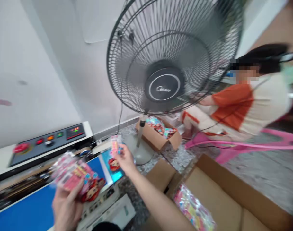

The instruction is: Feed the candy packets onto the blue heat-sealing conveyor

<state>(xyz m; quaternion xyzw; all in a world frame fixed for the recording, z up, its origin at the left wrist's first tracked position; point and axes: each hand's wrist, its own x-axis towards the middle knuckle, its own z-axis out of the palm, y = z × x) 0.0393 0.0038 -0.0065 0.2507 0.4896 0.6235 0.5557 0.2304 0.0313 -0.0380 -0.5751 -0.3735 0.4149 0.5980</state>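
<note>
My left hand is closed around a fanned bunch of flat pink packets, each with a red-haired cartoon figure near its lower end. It is over the blue conveyor belt of a machine. Farther forward, my right hand pinches the pink upper part of a single packet between thumb and fingers. A red-haired figure and shiny blue film show just below those fingers, close to the belt's far end. Motion blur hides the packets' print.
The machine's control panel has lit buttons and a red stop knob. A large standing fan rises ahead. An open carton holds glossy packets; a smaller carton is full of them. To the right, a person sits on a pink chair.
</note>
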